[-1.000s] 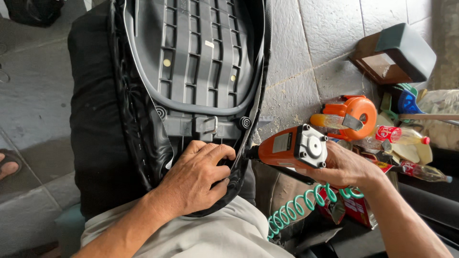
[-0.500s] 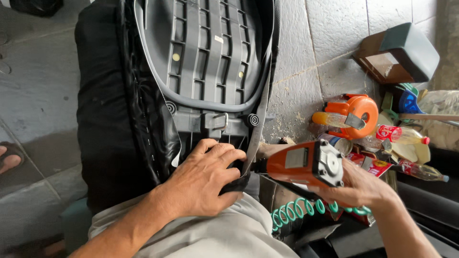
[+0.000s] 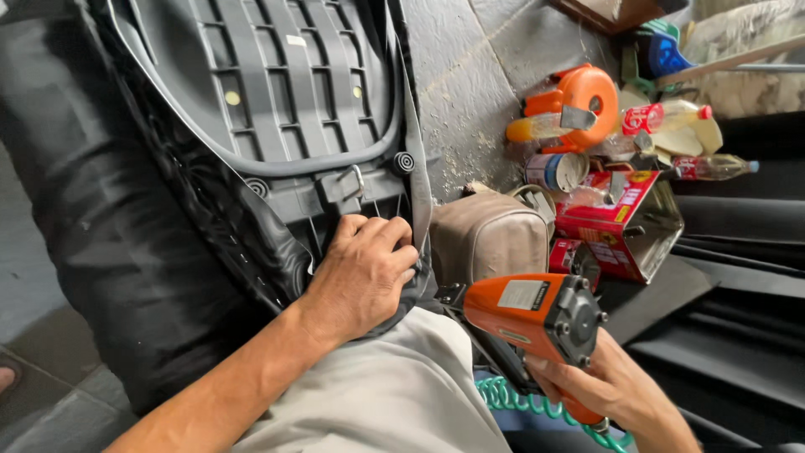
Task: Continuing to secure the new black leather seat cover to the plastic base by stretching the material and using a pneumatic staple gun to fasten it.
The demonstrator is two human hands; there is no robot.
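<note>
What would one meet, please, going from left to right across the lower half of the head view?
Black cover → left hand → tan pouch → orange pneumatic stapler → right hand.

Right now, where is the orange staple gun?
In the head view, the orange staple gun sits low on the right, held in the right hand, beside the left hand.
</note>
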